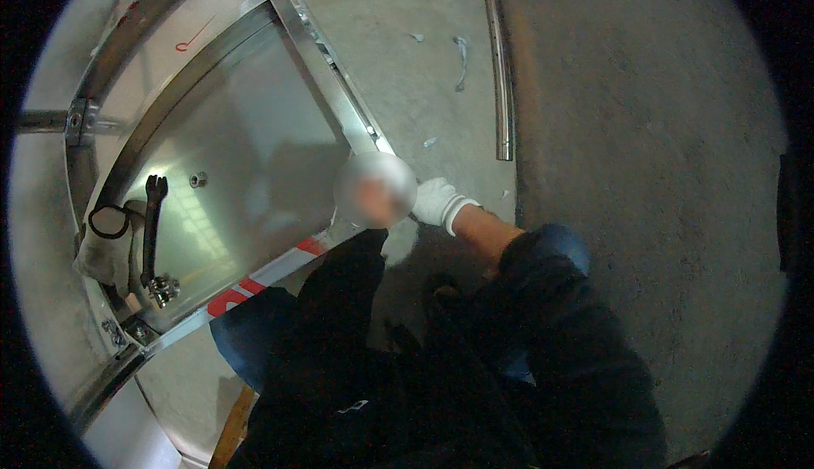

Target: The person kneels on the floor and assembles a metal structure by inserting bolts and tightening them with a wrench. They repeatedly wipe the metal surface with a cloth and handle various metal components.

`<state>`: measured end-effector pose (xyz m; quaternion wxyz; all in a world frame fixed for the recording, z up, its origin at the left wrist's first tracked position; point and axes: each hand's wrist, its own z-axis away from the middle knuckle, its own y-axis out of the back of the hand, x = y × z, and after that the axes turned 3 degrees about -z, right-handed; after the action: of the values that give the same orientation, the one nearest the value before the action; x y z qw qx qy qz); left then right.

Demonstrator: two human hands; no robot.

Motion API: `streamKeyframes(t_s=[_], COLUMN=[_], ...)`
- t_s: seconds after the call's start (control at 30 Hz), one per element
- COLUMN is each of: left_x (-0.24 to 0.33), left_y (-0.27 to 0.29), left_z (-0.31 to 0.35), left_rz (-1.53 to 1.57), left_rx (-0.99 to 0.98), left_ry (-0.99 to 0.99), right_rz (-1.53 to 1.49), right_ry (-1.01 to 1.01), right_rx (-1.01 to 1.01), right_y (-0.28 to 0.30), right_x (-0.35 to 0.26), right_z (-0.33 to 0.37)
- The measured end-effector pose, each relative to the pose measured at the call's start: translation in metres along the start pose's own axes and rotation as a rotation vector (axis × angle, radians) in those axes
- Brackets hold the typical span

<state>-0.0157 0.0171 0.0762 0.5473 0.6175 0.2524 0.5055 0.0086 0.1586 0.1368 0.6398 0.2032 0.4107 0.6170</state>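
In the head view, the blurred left hand (371, 196) and gloved right hand (436, 203) crowded a corner of the metal frame (359, 125), stretching toward ten o'clock, finger opening and hold impossible to tell, seemingly close two-handed work whose next move called for steadiness

Metal frame (307, 41), silver, fills much of the frame's left half. Two straight rails converge near centre: one slants down from the top edge, small dark gaps along its outer side; the other climbs from lower left, red-and-white strip (252, 286) along it. Dull grey curved bar (188, 79) arcs across upper left. Smooth reflective panel (254, 147) sits inside, glare toward its lower left. Left hand (377, 200) at the corner, blurred; right hand (437, 203), white-gloved, just beside. Contact can't be read.
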Motion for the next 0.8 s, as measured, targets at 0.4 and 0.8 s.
streamKeyframes(t_s=[0.4, 0.8], left_x=[-0.023, -0.051], left_y=[-0.086, -0.105], left_z=[-0.005, -0.026], left_rz=[0.118, 0.437], left_rx=[0.264, 0.155], left_ry=[-0.204, -0.511], right_rz=[0.002, -0.335], right_ry=[-0.002, -0.095], right_rx=[0.075, -0.096], right_y=[-0.045, -0.002], right_x=[0.037, 0.04], right_z=[-0.021, -0.005])
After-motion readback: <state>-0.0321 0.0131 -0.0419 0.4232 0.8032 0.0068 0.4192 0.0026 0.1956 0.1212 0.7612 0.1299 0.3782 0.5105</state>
